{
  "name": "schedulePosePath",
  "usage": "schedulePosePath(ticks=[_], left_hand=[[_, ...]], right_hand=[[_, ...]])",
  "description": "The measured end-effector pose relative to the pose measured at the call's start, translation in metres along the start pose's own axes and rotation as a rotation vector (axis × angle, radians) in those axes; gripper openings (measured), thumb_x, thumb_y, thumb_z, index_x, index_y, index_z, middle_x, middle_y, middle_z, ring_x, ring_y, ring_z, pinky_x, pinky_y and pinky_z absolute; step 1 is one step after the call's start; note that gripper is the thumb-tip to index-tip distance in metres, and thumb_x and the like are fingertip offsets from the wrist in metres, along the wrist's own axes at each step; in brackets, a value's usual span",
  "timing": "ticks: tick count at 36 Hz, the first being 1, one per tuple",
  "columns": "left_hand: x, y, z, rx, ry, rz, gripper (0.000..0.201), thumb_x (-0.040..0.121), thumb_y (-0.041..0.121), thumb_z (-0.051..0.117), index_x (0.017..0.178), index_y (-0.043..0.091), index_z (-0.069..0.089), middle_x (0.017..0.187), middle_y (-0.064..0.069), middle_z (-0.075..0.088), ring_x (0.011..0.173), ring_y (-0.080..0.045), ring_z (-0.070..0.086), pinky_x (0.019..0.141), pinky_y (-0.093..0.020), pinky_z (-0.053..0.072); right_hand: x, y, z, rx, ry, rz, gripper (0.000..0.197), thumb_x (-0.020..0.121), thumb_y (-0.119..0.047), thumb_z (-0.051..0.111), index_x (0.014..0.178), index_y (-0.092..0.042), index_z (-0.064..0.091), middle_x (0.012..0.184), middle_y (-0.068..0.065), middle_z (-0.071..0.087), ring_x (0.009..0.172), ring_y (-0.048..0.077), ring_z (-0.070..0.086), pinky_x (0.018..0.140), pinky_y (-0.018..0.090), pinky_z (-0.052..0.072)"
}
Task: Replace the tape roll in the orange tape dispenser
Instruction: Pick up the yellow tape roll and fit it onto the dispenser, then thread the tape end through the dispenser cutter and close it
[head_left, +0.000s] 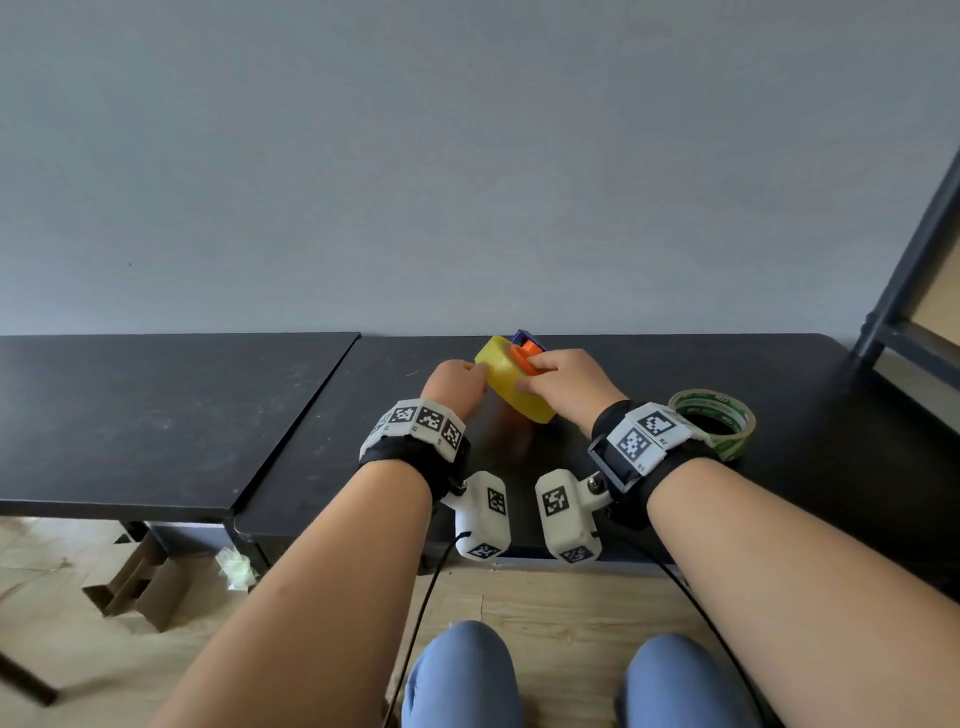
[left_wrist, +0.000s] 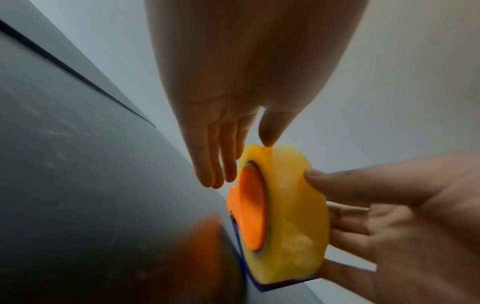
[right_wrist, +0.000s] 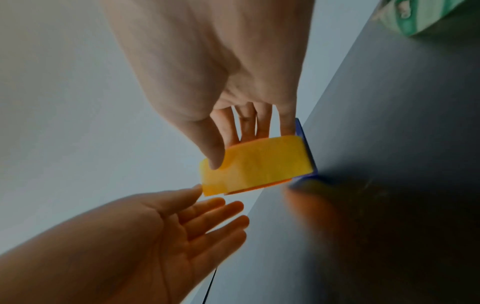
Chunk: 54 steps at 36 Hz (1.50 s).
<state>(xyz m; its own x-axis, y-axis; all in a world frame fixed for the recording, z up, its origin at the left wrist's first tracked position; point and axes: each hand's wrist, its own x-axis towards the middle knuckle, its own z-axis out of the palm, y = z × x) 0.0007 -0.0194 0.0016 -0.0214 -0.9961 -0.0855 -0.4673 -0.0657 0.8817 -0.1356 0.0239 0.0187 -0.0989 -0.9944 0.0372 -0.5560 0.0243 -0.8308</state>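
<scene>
Your right hand (head_left: 566, 382) grips the orange tape dispenser (left_wrist: 250, 214) with the yellow tape roll (head_left: 511, 382) on its hub, thumb on the roll's outer face and fingers behind. You hold it tilted up off the black table (head_left: 810, 415), near the wall, probably so both side faces stay free and the roll has room to slide off sideways. A dark blue part (right_wrist: 306, 144) of the dispenser shows behind the roll.

Your left hand (head_left: 457, 384) is open, fingers nearly straight. Its thumb tip touches the roll's rim, and the other fingers reach along the side face by the orange hub; whether they touch it I cannot tell. That looks like a hand placed to catch or draw the roll, not yet closed on it.

The green-printed tape roll (head_left: 719, 421) lies flat on the table just to your right, by your wrist, presumably parked there as the replacement, within easy reach once the hub is bare.

By my judgement you are at the removal step; the yellow roll is not off the hub yet.
</scene>
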Motion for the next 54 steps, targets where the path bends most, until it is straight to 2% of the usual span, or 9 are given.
schedulePosePath(ticks=[6, 11, 16, 22, 27, 34, 39, 43, 54], left_hand=[[0.003, 0.022, 0.009, -0.129, 0.018, 0.069, 0.029, 0.092, 0.012, 0.048, 0.065, 0.010, 0.059, 0.071, -0.009, 0.062, 0.078, -0.029, 0.063, 0.091, -0.049, 0.056], [0.002, 0.027, 0.021, -0.127, 0.025, 0.152, 0.024, 0.091, 0.014, 0.051, 0.071, 0.013, 0.064, 0.078, -0.014, 0.067, 0.080, -0.035, 0.070, 0.088, -0.051, 0.057], [-0.005, 0.037, 0.036, -0.202, -0.029, 0.189, 0.031, 0.094, 0.013, 0.056, 0.121, 0.001, 0.064, 0.107, -0.020, 0.072, 0.091, -0.031, 0.071, 0.090, -0.043, 0.058], [-0.003, 0.041, 0.049, -0.207, -0.040, 0.161, 0.038, 0.090, 0.019, 0.061, 0.126, 0.006, 0.058, 0.111, -0.017, 0.069, 0.096, -0.032, 0.071, 0.091, -0.046, 0.057], [0.002, 0.037, 0.047, -0.262, -0.075, 0.131, 0.039, 0.092, 0.016, 0.060, 0.129, 0.004, 0.053, 0.120, -0.019, 0.065, 0.101, -0.034, 0.070, 0.092, -0.048, 0.056], [0.000, 0.033, 0.048, -0.261, -0.059, 0.168, 0.045, 0.093, 0.018, 0.060, 0.136, 0.013, 0.048, 0.112, -0.022, 0.068, 0.098, -0.034, 0.070, 0.090, -0.047, 0.057], [0.001, 0.032, 0.049, -0.283, -0.075, 0.147, 0.049, 0.088, 0.018, 0.062, 0.136, 0.017, 0.051, 0.111, -0.021, 0.069, 0.100, -0.034, 0.070, 0.091, -0.049, 0.056], [0.001, 0.033, 0.047, -0.295, -0.122, 0.116, 0.076, 0.067, 0.012, 0.063, 0.141, 0.019, 0.049, 0.115, -0.017, 0.068, 0.104, -0.029, 0.069, 0.097, -0.044, 0.054], [0.008, 0.023, 0.050, -0.243, -0.168, 0.175, 0.085, 0.066, 0.022, 0.064, 0.147, 0.019, 0.041, 0.110, -0.015, 0.071, 0.105, -0.030, 0.069, 0.099, -0.046, 0.052]], right_hand=[[-0.002, 0.009, -0.014, 0.137, 0.032, 0.008, 0.041, 0.087, -0.016, 0.066, 0.127, -0.009, 0.063, 0.125, 0.010, 0.066, 0.112, 0.023, 0.061, 0.101, 0.037, 0.046], [0.000, 0.016, -0.019, 0.234, 0.026, 0.059, 0.038, 0.085, -0.017, 0.066, 0.124, -0.013, 0.063, 0.119, 0.006, 0.067, 0.110, 0.022, 0.062, 0.101, 0.042, 0.049], [0.003, 0.021, -0.031, 0.252, 0.054, 0.105, 0.021, 0.083, -0.011, 0.057, 0.102, -0.009, 0.066, 0.094, 0.007, 0.062, 0.086, 0.020, 0.057, 0.074, 0.029, 0.045], [0.008, 0.032, -0.040, 0.392, 0.056, 0.187, 0.024, 0.089, -0.025, 0.050, 0.092, -0.007, 0.066, 0.101, 0.019, 0.065, 0.094, 0.032, 0.063, 0.097, 0.049, 0.049], [0.009, 0.030, -0.040, 0.380, 0.057, 0.197, 0.033, 0.085, -0.032, 0.053, 0.095, -0.004, 0.066, 0.113, 0.023, 0.068, 0.106, 0.037, 0.065, 0.098, 0.054, 0.049], [0.003, 0.024, -0.036, 0.399, 0.070, 0.206, 0.027, 0.073, -0.033, 0.054, 0.089, -0.013, 0.061, 0.108, 0.025, 0.069, 0.095, 0.033, 0.068, 0.098, 0.055, 0.048], [0.000, 0.018, -0.037, 0.400, 0.079, 0.244, 0.044, 0.077, -0.029, 0.052, 0.099, 0.008, 0.061, 0.088, 0.011, 0.061, 0.087, 0.028, 0.063, 0.101, 0.055, 0.046], [0.000, 0.014, -0.037, 0.436, 0.078, 0.260, 0.020, 0.079, -0.025, 0.053, 0.092, -0.011, 0.060, 0.091, 0.012, 0.062, 0.089, 0.028, 0.064, 0.101, 0.053, 0.047], [0.001, 0.015, -0.034, 0.436, 0.097, 0.266, 0.015, 0.085, -0.021, 0.049, 0.093, -0.009, 0.054, 0.093, 0.011, 0.058, 0.087, 0.026, 0.058, 0.094, 0.042, 0.049]])
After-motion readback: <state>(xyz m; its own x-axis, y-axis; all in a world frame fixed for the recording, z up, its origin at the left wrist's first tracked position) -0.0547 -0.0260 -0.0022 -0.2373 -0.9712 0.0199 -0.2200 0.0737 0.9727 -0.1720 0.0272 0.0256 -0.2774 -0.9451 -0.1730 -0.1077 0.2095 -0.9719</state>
